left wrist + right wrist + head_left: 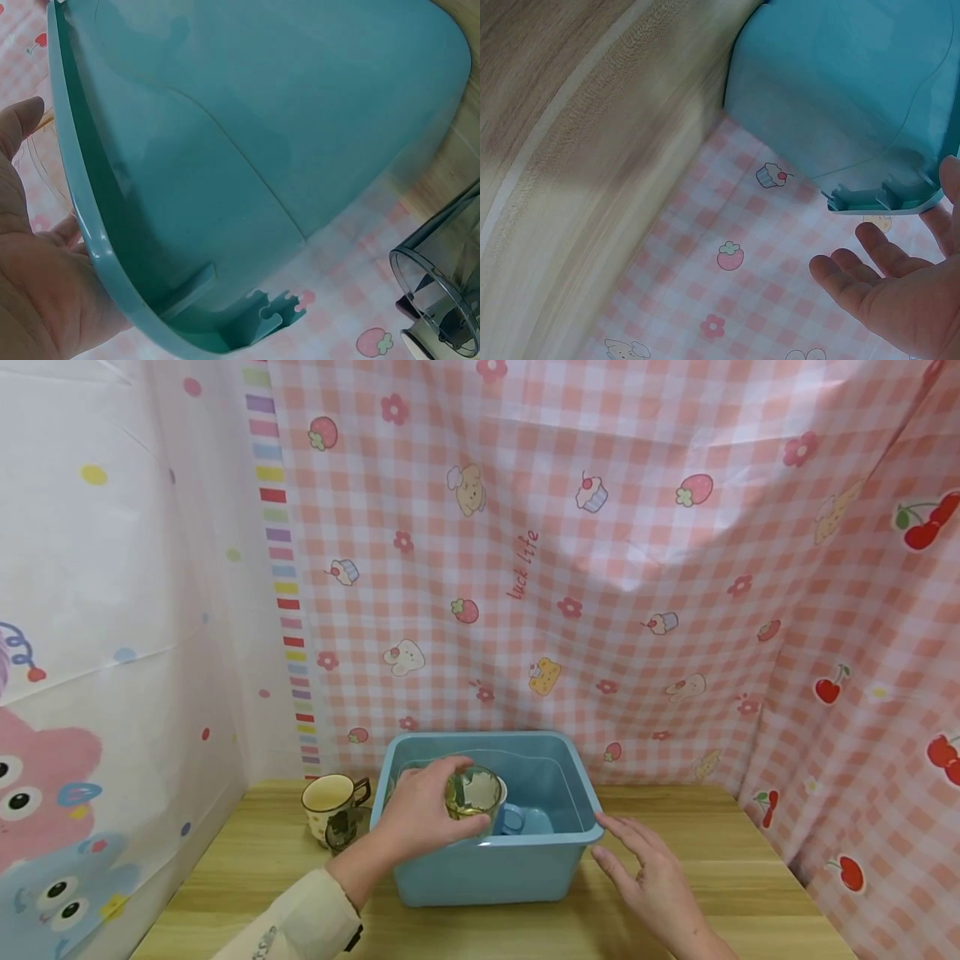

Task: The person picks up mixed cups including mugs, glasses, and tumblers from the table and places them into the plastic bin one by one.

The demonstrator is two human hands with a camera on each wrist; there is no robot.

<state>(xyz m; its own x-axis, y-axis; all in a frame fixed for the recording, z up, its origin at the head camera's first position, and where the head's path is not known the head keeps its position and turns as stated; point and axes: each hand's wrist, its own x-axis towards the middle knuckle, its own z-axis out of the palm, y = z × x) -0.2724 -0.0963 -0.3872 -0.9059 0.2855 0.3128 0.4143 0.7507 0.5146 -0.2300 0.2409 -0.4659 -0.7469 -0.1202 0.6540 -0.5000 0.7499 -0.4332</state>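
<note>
My left hand (pixel 420 806) grips a clear, yellow-tinted glass cup (pixel 477 789) by its side, over the front left of a blue plastic tub (pixel 487 875). In the left wrist view, part of the glass (pixel 51 161) shows beyond the tub's rim, between thumb and fingers. Inside the tub, behind the glass, is a cup with a blue handle (pixel 513 818). My right hand (pixel 656 881) is at the tub's front right corner, fingertips right at the rim. Its fingers are spread and loosely bent in the right wrist view.
Left of the tub, a cream mug (pixel 327 797) with a dark handle stands on the wooden table (pixel 240 877). A dark, see-through glass cup (pixel 343 831) is in front of it. A pink checked cloth (pixel 525 635) hangs behind the table.
</note>
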